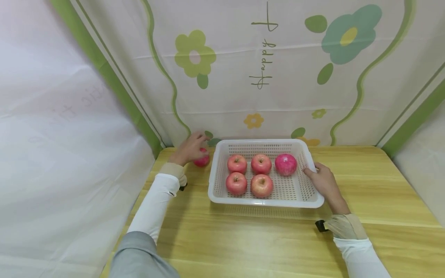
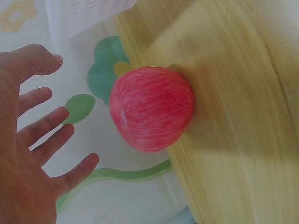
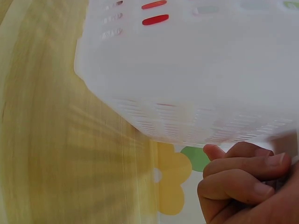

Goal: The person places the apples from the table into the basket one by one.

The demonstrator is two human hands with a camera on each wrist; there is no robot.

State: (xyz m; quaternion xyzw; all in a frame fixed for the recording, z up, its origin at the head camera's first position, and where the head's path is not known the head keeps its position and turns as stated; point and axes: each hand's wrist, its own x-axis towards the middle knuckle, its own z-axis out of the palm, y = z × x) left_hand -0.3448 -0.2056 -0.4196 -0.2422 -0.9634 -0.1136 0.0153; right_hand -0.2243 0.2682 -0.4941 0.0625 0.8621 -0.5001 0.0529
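Observation:
A white plastic basket [image 1: 267, 202] with slotted sides stands over the wooden table. In the head view, several pale red apples [image 1: 237, 183] lie in its left and middle part, and a deep pink round fruit [image 1: 286, 165] lies at its right. My right hand [image 1: 324, 183] grips the basket's right rim, thumb over the edge; its fingers [image 3: 236, 182] are curled beside the basket wall. Left of the basket, another deep pink, streaked round fruit [image 2: 152, 109] sits on the table. My left hand [image 1: 191, 148] hovers by that fruit, fingers spread and apart from it in the left wrist view.
The wooden table [image 1: 264, 247] ends at the back against a white curtain [image 1: 229, 96] printed with flowers. More curtain [image 1: 69, 154] hangs along the left side, close to the left arm. Dark wrist-worn pieces [image 1: 321, 226] show at the cuffs.

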